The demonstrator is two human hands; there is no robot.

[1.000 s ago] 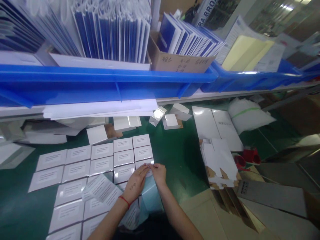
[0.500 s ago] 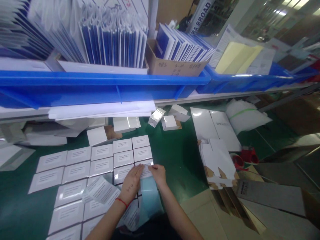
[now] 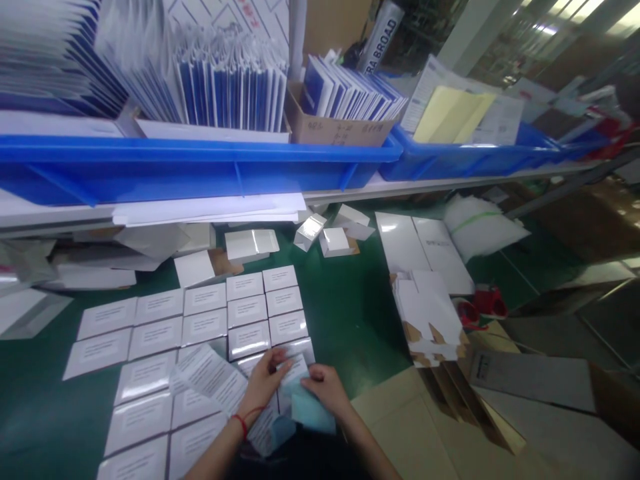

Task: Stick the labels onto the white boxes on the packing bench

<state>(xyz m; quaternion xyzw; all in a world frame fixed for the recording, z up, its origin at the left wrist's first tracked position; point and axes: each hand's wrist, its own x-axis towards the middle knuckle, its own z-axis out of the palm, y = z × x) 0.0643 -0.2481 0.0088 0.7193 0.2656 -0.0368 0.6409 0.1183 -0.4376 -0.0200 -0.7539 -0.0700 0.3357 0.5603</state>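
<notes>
My left hand (image 3: 264, 383), with a red string at its wrist, pinches the upper left side of a white printed label strip (image 3: 299, 368). My right hand (image 3: 327, 388) is closed on the strip's right edge, where its light blue backing (image 3: 313, 410) folds over. The strip is held above the right column of small white boxes (image 3: 287, 327), which stand in rows with printed labels on top. Another printed label strip (image 3: 213, 379) lies across boxes left of my left hand and runs under that forearm.
Open white cartons (image 3: 250, 245) lie behind the rows. Flattened white cartons (image 3: 430, 307) are stacked at right, beside red tape rolls (image 3: 490, 301). A blue bin (image 3: 190, 170) sits on the shelf above. Brown cardboard (image 3: 400, 417) stands at the front right.
Both hands have drawn back toward me from a box in the right column, which shows a label on top. The label strip has moved with them, and its blue backing is now folded.
</notes>
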